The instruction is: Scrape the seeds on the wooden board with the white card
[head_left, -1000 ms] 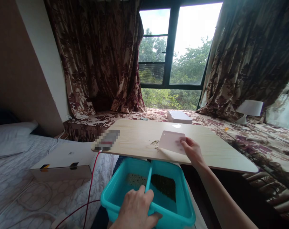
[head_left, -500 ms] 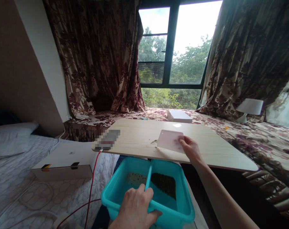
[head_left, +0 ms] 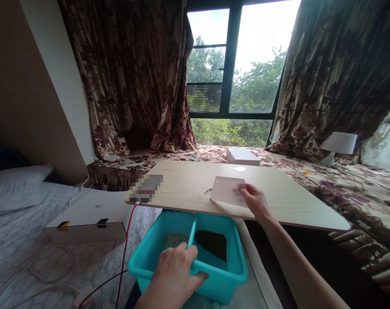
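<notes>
My left hand (head_left: 178, 268) grips the near end of the divider of a turquoise two-compartment bin (head_left: 235, 274), fingers wrapped over it. Dark green granular material (head_left: 210, 244) lies in the bin's right compartment; a thin, pale scatter with dark specks (head_left: 175, 239) lies in the left one. My right hand (head_left: 255, 198) pinches the right edge of a translucent whitish plastic sheet (head_left: 225, 191), which is tilted over the wooden tabletop (head_left: 278, 189). Beside the sheet's left edge are small dark crumbs (head_left: 208, 191) on the tabletop, partly covered by it.
A pixelated phone-like device (head_left: 146, 189) with a red cable (head_left: 125, 240) is at the table's left end. A white box (head_left: 92, 219) sits on the bed at left. Behind the table are another white box (head_left: 243, 156) and a lamp (head_left: 339, 143).
The bin has shifted left and slightly toward me with my left hand on it. The sheet has moved a little left, covering more of the crumbs.
</notes>
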Action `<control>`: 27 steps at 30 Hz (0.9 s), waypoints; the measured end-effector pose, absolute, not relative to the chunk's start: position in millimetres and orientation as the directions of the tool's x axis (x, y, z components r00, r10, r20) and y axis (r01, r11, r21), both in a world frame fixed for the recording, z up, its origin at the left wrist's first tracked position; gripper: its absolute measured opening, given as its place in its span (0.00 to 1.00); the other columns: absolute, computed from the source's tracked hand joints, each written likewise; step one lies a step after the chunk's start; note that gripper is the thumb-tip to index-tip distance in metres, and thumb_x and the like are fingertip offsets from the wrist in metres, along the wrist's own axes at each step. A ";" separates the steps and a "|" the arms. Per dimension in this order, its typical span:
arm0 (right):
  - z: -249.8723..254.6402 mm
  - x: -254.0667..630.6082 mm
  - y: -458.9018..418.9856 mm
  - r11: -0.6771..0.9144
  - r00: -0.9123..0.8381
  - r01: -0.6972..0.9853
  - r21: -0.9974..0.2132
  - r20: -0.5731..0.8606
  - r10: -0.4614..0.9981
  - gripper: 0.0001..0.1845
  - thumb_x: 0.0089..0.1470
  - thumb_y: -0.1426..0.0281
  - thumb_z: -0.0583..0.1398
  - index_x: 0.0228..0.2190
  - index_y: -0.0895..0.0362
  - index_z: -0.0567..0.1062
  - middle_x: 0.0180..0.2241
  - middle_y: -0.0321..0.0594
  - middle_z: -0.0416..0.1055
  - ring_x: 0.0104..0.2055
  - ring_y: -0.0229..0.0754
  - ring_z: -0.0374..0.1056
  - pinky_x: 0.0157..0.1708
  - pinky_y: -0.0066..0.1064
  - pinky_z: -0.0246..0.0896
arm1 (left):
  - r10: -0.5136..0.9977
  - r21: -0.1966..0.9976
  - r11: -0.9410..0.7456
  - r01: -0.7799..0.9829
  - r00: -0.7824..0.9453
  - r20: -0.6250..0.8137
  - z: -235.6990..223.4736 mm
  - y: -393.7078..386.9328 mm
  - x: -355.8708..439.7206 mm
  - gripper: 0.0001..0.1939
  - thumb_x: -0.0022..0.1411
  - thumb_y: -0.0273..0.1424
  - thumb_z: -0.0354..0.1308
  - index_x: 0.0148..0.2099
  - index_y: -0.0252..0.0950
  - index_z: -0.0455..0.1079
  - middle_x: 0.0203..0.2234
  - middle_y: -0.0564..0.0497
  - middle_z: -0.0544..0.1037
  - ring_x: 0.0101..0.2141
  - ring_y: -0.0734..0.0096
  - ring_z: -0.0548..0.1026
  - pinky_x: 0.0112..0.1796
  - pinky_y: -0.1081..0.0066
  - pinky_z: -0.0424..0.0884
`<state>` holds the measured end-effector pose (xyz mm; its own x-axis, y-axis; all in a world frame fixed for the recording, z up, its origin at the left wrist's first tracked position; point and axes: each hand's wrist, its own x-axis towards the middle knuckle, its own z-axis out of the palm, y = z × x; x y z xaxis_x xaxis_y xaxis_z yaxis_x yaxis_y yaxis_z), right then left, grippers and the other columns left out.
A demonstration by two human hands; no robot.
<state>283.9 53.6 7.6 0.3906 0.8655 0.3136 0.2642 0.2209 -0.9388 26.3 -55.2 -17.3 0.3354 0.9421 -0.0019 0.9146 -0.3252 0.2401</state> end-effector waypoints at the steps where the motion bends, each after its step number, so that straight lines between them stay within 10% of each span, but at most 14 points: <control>1: 7.9 283.7 53.4 0.224 0.382 0.259 -0.940 0.312 0.870 0.14 0.42 0.65 0.59 0.31 0.60 0.76 0.31 0.43 0.77 0.29 0.41 0.71 0.26 0.28 0.64 | 0.942 0.241 -0.325 0.915 0.335 -0.001 -17.9 -55.5 26.1 0.08 0.51 0.40 0.56 0.30 0.42 0.66 0.30 0.54 0.73 0.34 0.62 0.72 0.31 0.69 0.59; 27: 10.1 275.9 43.8 0.216 0.401 0.289 -0.932 0.323 0.857 0.15 0.43 0.64 0.58 0.31 0.60 0.76 0.31 0.44 0.77 0.30 0.42 0.71 0.26 0.29 0.64 | 0.939 0.213 -0.325 0.921 0.342 -0.044 -15.7 -58.7 25.8 0.08 0.55 0.40 0.56 0.32 0.41 0.65 0.31 0.54 0.72 0.35 0.63 0.73 0.33 0.69 0.60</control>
